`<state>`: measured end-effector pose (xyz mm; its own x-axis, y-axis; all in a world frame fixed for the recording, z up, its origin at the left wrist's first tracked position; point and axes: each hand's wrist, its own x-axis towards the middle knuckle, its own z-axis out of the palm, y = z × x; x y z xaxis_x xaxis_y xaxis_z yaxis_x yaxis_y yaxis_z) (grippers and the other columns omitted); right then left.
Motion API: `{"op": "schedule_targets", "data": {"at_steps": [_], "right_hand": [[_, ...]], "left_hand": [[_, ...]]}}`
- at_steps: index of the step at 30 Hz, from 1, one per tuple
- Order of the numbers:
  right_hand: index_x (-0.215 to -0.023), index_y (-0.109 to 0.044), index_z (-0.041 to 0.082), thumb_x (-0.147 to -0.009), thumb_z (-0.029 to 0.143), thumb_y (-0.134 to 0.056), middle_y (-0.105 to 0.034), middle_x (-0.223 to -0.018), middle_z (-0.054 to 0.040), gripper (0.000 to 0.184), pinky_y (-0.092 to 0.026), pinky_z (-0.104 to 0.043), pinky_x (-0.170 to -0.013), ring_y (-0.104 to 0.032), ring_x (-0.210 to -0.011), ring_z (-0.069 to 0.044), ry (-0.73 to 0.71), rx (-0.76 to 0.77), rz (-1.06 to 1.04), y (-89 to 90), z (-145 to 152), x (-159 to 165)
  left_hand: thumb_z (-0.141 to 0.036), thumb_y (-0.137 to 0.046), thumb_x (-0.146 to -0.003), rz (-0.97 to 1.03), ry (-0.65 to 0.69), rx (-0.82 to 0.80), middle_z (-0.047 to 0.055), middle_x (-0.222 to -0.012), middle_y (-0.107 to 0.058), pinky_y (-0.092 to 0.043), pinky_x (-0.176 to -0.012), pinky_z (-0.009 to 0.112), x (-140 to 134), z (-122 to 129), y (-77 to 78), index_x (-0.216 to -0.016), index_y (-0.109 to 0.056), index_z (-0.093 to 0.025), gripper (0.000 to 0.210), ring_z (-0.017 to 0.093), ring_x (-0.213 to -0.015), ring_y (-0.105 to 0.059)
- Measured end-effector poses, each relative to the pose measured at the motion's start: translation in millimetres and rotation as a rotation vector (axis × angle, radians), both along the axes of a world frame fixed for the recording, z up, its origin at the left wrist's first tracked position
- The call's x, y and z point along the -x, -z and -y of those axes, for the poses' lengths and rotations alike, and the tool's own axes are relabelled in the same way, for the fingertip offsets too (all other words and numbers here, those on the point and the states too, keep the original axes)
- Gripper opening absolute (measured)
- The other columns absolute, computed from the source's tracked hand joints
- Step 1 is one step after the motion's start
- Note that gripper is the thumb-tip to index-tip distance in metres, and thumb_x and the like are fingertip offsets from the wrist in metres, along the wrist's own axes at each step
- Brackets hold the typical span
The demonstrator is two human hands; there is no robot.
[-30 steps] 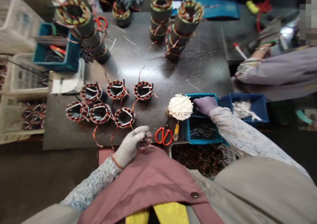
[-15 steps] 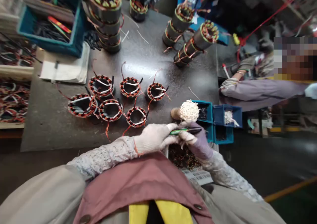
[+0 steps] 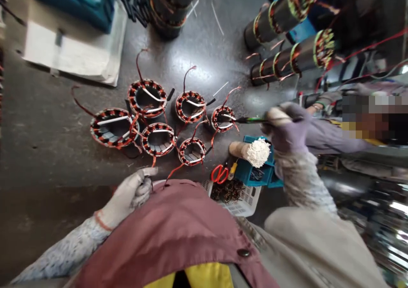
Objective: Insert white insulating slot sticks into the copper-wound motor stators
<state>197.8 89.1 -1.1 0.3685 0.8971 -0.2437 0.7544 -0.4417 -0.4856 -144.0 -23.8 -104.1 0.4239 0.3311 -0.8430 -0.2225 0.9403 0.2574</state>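
My right hand, in a purple and white glove, is closed around a green and black pen. The pen's dark end points left and meets the rim of the rightmost wound stator, at its white sleeved leads; contact is unclear. Several more stators with red and black windings, such as one front stator, stand in two rows beside it. My left hand, in a white glove, is at the table's near edge below them. Its fingers are curled, the index finger straighter; what they hold, if anything, is hidden.
A bundle of white sticks stands by blue bins. Red-handled scissors lie near a white basket. Stacked stators stand at the far right; a paper pad lies at left. A co-worker's arm is at right.
My hands have come apart: the right carried the pen up and right, its dark end now facing left, while the left moved left and down. The view has shifted closer to the stators.
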Motion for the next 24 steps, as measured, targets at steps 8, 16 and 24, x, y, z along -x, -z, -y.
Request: {"op": "schedule_targets", "data": {"at_steps": [8,16,24], "right_hand": [[-0.087,-0.065,0.029,-0.087,0.047,-0.053,-0.073,-0.083,-0.0018,0.021,-0.054,-0.040,-0.081,-0.067,-0.095,-0.025,-0.293,0.420,0.538,80.9,-42.2,-19.1],[-0.077,-0.067,0.019,-0.079,0.033,-0.065,-0.070,-0.072,-0.0062,0.014,-0.049,-0.035,-0.066,-0.067,-0.075,-0.025,-0.318,0.368,0.645,86.7,-38.3,-23.1],[-0.065,-0.055,0.020,-0.077,0.031,-0.060,-0.056,-0.060,-0.0001,0.018,-0.041,-0.027,-0.055,-0.052,-0.056,-0.013,-0.469,-0.074,0.201,63.5,-73.6,45.3]], "left_hand": [[-0.064,-0.069,-0.075,-0.026,-0.023,-0.074,-0.009,-0.049,-0.036,-0.019,-0.038,0.017,13.5,-7.4,4.8,-0.106,-0.066,-0.017,0.057,0.004,-0.039,-0.024],[-0.053,-0.059,-0.087,-0.120,-0.105,-0.107,-0.009,-0.055,-0.035,-0.021,-0.039,0.016,30.5,-6.3,13.9,-0.112,-0.063,-0.017,0.043,0.004,-0.041,-0.024],[-0.051,-0.056,-0.089,-0.107,-0.117,-0.100,-0.009,-0.055,-0.033,-0.021,-0.038,0.016,32.7,-4.3,15.9,-0.111,-0.062,-0.018,0.040,0.005,-0.042,-0.023]]}}
